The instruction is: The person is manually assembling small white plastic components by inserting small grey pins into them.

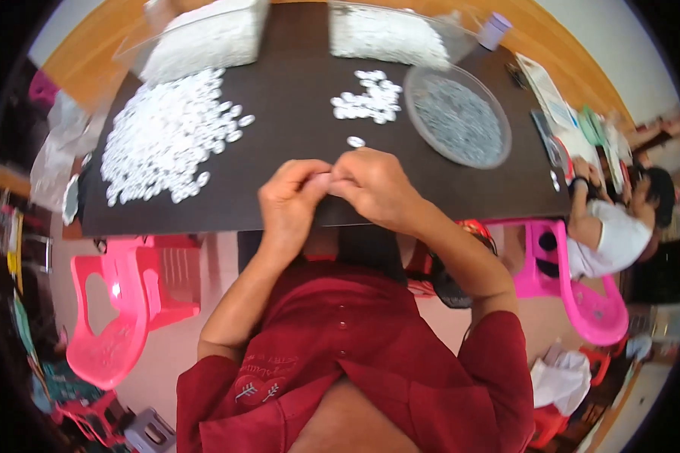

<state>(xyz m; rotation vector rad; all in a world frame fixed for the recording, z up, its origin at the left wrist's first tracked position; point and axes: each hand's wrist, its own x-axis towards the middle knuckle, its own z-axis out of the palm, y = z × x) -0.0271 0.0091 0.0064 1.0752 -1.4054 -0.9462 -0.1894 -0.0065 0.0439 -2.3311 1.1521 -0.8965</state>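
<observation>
My left hand (291, 192) and my right hand (374, 185) meet above the near edge of the dark table (279, 113). Both are closed, with thumbs and fingertips pinched together; whatever they hold is hidden or too small to make out. Just beyond the right hand lies a single small white oval piece (356, 141). Farther off sits a small cluster of similar white pieces (369, 98). A large heap of white oval pieces (166, 136) spreads over the table's left side. To the right, a clear round bowl (505, 136) holds many thin grey pieces.
Two clear bins, one at far left (204, 45) and one at far right (385, 34), contain white pieces. A purple cup (495, 31) stands behind the bowl. Pink plastic chairs flank me, left (113, 317) and right (597, 309). Another person (612, 226) sits at the right.
</observation>
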